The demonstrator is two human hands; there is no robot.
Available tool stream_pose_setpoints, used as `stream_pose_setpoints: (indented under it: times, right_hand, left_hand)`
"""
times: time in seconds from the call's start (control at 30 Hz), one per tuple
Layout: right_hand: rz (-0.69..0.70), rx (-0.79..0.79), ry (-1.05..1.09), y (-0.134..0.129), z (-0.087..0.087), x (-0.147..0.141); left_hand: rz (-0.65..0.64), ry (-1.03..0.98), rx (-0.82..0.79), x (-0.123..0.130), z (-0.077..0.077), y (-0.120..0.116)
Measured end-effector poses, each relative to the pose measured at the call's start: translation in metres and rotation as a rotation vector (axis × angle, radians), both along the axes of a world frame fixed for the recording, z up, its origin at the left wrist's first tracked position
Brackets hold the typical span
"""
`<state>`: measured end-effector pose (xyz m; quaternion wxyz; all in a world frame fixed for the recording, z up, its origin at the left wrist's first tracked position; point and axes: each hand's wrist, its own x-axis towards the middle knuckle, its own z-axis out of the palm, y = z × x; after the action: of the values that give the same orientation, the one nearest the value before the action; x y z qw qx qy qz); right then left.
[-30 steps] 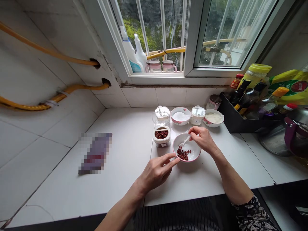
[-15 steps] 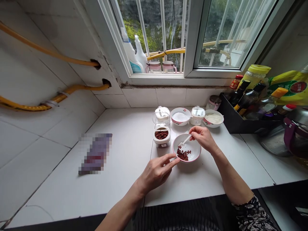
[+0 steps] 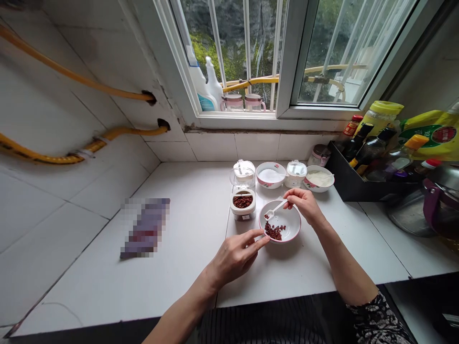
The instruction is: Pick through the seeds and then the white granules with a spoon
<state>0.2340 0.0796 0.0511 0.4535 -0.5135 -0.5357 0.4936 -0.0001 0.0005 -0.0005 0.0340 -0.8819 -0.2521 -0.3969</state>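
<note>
My right hand (image 3: 303,204) pinches the handle of a small white spoon (image 3: 276,209). Its scoop hangs inside a white bowl (image 3: 293,222) with a pink rim and carries a few reddish-brown peppercorns. More peppercorns (image 3: 274,232) lie in a loose heap at the bowl's near left. My left hand (image 3: 236,255) steadies that bowl, its fingertips on the near-left rim. Left of the bowl stands a seasoning jar (image 3: 243,211) with its lid up, filled with the same peppercorns.
Behind are a lidded white jar (image 3: 245,171), a bowl of white grains (image 3: 270,184), another lidded jar (image 3: 296,174) and a bowl of pale flakes (image 3: 319,185). A black box (image 3: 347,186) of bottles and a metal pot (image 3: 409,215) stand right. A blurred purple packet (image 3: 147,229) lies left on the counter.
The spoon has lifted slightly off the heap and now carries a few peppercorns. My left hand stays at the bowl's rim. The whole view has shifted a little.
</note>
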Motion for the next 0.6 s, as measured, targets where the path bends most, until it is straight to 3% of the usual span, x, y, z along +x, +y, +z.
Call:
stream_pose_setpoints:
  times: [0.6]
  right_hand:
    - [-0.032,0.040,-0.099,-0.0006,-0.0004,0.0013]
  left_hand:
    - [0.007,0.009,0.002,-0.0005,-0.0006,0.0000]
